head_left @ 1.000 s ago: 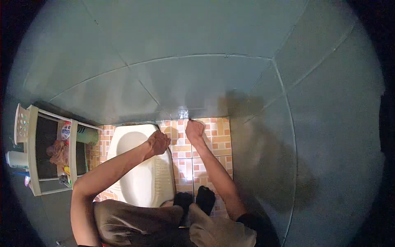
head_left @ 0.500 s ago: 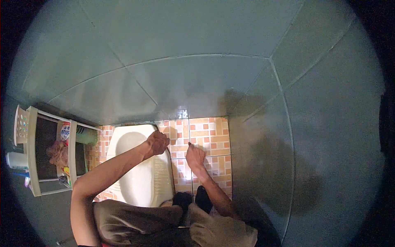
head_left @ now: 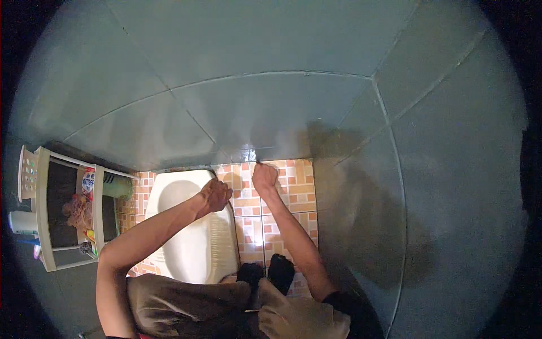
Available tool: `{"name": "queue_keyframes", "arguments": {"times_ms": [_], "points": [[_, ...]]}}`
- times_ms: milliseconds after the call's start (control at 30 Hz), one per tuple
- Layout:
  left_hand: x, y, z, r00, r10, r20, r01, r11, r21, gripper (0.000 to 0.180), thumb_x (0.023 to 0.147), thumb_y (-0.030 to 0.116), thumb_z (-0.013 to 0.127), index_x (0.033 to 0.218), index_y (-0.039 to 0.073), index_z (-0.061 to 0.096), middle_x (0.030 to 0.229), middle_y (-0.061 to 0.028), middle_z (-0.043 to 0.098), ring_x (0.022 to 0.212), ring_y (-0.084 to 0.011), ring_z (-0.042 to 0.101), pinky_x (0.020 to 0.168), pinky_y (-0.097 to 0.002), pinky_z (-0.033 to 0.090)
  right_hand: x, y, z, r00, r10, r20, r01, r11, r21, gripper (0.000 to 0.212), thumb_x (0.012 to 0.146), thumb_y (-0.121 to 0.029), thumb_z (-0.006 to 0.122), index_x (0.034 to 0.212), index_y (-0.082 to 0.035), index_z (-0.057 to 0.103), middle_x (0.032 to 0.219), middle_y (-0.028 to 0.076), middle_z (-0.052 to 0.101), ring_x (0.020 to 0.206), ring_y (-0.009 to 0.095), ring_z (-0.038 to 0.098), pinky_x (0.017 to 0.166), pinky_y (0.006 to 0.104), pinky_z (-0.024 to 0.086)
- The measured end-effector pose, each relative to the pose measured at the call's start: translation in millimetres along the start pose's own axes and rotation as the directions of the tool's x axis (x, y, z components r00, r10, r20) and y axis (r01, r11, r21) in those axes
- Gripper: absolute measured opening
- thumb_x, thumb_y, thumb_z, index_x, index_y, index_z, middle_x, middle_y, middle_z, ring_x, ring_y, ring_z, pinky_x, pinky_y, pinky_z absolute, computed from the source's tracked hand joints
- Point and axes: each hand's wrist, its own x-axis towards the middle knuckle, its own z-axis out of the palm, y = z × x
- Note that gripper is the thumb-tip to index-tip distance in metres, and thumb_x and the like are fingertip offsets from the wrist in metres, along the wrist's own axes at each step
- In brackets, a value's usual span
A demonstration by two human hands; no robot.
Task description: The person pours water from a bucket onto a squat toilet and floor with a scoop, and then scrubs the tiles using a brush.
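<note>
Over the right edge of a white squat toilet (head_left: 183,248), my left hand (head_left: 215,196) is closed with its fingers curled in. Whatever it may hold is hidden. My right hand (head_left: 265,178) is also closed, above the patterned floor tiles (head_left: 302,192) close to the foot of the wall. A tiny dark tip shows at its far side, too small to name. The two hands are apart, and neither visibly touches the toilet.
At the left stands a white plastic rack (head_left: 46,209) with bottles, a pinkish-brown mesh scrubber (head_left: 77,210) and a perforated white basket (head_left: 27,174). Grey-green walls (head_left: 271,113) close in ahead and on the right. My dark-covered feet (head_left: 279,271) are beside the toilet.
My right hand has moved forward, away from my body, along the floor tiles toward the wall's base. My left hand has stayed nearly still.
</note>
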Motion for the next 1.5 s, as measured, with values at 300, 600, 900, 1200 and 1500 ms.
{"name": "queue_keyframes", "arguments": {"times_ms": [300,600,900,1200,1500], "points": [[0.7,-1.7,-20.6,0.987,-0.066,0.144,0.090,0.982,-0.169,0.016,0.080,0.023,0.054,0.084,0.009,0.061,0.076,-0.0093,0.064,0.077,-0.0238,0.064,0.073,-0.0397,0.046,-42.5,-5.4,6.8,0.998,0.028,0.061,-0.031,0.998,0.057,0.018,0.084,-0.009,0.049,0.085,0.000,0.065,0.074,0.018,0.067,0.069,0.032,0.068,0.061,0.0419,0.052],[9.5,-2.1,-36.0,0.961,-0.005,0.277,0.072,0.970,-0.231,0.029,0.080,0.020,0.050,0.102,0.003,0.060,0.082,-0.0155,0.061,0.078,-0.0302,0.063,0.070,-0.0457,0.047,-72.2,-7.2,-2.6,0.992,0.123,0.029,-0.126,0.985,0.117,0.017,0.084,-0.010,0.050,0.079,-0.001,0.063,0.073,0.021,0.066,0.067,0.033,0.067,0.059,0.0427,0.051],[-16.2,-7.2,-14.9,0.960,-0.069,0.272,0.151,0.944,-0.292,0.023,0.078,0.019,0.051,0.093,0.004,0.060,0.081,-0.0122,0.063,0.076,-0.0265,0.063,0.064,-0.0419,0.048,-15.6,0.9,-13.9,0.978,0.200,-0.055,-0.168,0.921,0.352,0.033,0.092,-0.023,0.049,0.071,-0.004,0.067,0.070,0.011,0.068,0.071,0.026,0.068,0.067,0.0393,0.052],[-3.6,-2.1,-24.2,0.982,-0.017,0.187,0.044,0.988,-0.145,0.022,0.083,0.024,0.052,0.094,0.006,0.061,0.082,-0.0097,0.064,0.077,-0.0269,0.063,0.069,-0.0420,0.047,-12.9,55.9,20.8,0.855,0.397,0.333,-0.390,0.070,0.918,0.023,0.091,-0.012,0.060,0.086,0.010,0.061,0.080,0.016,0.067,0.063,0.021,0.066,0.059,0.0276,0.057],[3.0,-1.2,-12.2,0.972,-0.013,0.235,0.047,0.989,-0.142,0.026,0.083,0.027,0.052,0.096,0.006,0.060,0.088,-0.0134,0.064,0.083,-0.0274,0.064,0.076,-0.0432,0.046,0.1,92.6,1.6,0.763,0.555,0.332,-0.343,-0.089,0.935,0.021,0.083,-0.006,0.064,0.072,0.012,0.062,0.072,0.016,0.066,0.057,0.026,0.067,0.050,0.0349,0.060]]}}
